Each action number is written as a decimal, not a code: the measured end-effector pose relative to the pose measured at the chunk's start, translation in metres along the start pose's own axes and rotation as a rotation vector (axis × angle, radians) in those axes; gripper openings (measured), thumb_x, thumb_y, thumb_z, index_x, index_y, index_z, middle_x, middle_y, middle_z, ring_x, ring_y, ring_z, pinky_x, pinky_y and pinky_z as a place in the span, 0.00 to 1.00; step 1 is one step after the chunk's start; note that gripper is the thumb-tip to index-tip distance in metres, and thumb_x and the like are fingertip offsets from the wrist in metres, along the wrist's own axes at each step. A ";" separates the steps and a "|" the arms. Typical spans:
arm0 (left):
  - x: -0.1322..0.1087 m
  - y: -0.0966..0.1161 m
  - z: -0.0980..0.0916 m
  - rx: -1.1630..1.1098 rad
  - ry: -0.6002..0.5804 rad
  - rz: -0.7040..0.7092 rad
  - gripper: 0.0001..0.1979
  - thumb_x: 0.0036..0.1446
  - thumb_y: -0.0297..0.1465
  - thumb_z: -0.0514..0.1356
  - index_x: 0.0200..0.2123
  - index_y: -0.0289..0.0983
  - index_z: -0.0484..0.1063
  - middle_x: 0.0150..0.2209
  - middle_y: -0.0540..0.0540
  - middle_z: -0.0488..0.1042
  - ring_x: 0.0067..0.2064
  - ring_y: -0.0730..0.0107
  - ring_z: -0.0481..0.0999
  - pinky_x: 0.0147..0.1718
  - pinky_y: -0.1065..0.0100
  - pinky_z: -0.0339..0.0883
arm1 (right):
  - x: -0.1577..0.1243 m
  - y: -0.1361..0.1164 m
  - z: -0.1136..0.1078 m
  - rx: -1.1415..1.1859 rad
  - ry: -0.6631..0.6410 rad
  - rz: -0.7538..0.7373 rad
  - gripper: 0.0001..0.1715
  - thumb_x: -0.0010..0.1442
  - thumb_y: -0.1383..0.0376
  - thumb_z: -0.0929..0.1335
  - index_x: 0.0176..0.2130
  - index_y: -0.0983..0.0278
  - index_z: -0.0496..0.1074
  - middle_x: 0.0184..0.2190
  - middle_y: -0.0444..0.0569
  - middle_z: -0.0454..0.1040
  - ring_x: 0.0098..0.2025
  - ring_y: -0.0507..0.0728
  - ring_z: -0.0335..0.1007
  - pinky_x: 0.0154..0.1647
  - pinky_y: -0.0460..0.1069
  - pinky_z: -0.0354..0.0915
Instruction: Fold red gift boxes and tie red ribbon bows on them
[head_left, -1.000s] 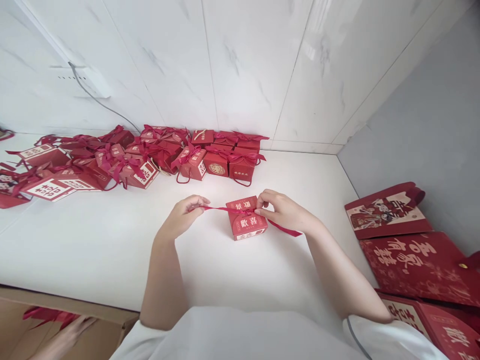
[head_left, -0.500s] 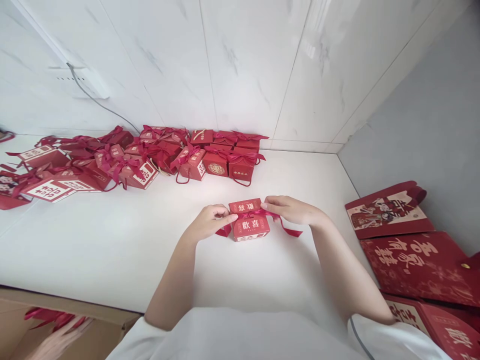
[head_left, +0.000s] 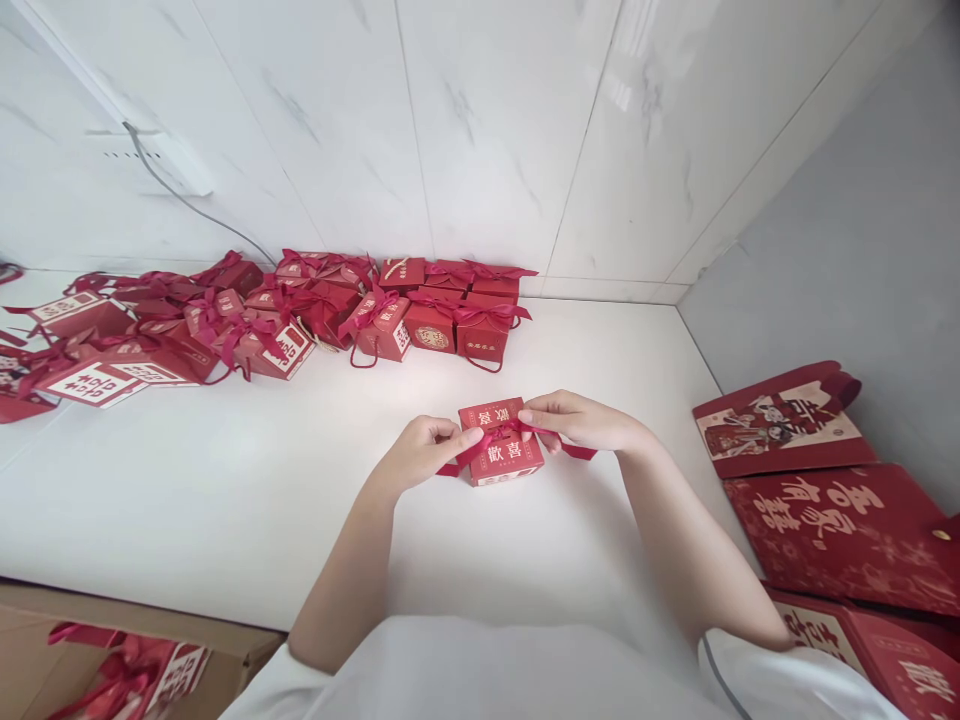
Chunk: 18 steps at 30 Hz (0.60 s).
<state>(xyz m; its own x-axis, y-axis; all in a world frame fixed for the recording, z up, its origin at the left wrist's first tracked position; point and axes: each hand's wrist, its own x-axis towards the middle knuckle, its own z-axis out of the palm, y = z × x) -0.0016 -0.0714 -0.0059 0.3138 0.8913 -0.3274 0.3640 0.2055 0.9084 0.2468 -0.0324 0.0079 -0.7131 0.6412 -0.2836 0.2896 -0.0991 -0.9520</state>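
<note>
A small red gift box (head_left: 504,462) with pale lettering rests on the white table in front of me. Across its top runs a dark pink ribbon (head_left: 501,432), crossed or knotted at the middle. My left hand (head_left: 431,447) pinches the ribbon at the box's left side, thumb over the top. At the right, my right hand (head_left: 574,420) has its thumb and fingers closed on the other part of the ribbon, close to the box's edge. A loose ribbon end hangs out below each hand.
Several ribbon-tied red boxes (head_left: 431,325) line the tiled wall, with more heaped at the left (head_left: 157,350). Flat red paper bags (head_left: 840,530) lie along the right edge. A cardboard carton (head_left: 247,655) at lower left holds a red box (head_left: 142,670).
My fingers have moved slightly inward over the box, and the right ribbon end is drawn in. Another person's hand has left the carton, where a red box now shows.
</note>
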 end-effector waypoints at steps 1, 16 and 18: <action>-0.001 -0.001 -0.001 0.041 0.001 -0.010 0.23 0.48 0.50 0.61 0.21 0.34 0.69 0.29 0.46 0.69 0.29 0.69 0.70 0.26 0.67 0.67 | 0.000 0.001 -0.001 -0.022 0.014 0.021 0.23 0.59 0.47 0.63 0.32 0.64 0.70 0.21 0.42 0.66 0.22 0.49 0.60 0.27 0.47 0.60; 0.002 0.001 -0.012 0.063 -0.172 -0.074 0.20 0.49 0.48 0.61 0.28 0.35 0.76 0.20 0.52 0.64 0.20 0.80 0.52 0.18 0.72 0.46 | -0.001 -0.001 -0.003 -0.057 0.005 0.005 0.24 0.58 0.45 0.64 0.35 0.63 0.73 0.28 0.44 0.71 0.29 0.52 0.64 0.31 0.48 0.60; 0.003 0.000 -0.013 0.065 -0.159 -0.067 0.20 0.50 0.48 0.60 0.28 0.36 0.76 0.19 0.52 0.63 0.19 0.80 0.52 0.18 0.72 0.45 | 0.001 0.001 -0.001 -0.033 0.015 -0.017 0.24 0.57 0.46 0.65 0.35 0.63 0.74 0.32 0.45 0.73 0.34 0.54 0.65 0.36 0.49 0.61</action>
<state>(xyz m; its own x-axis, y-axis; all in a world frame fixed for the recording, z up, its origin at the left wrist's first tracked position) -0.0118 -0.0639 -0.0038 0.4195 0.8002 -0.4286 0.4429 0.2317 0.8661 0.2476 -0.0310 0.0069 -0.7084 0.6539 -0.2656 0.2990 -0.0628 -0.9522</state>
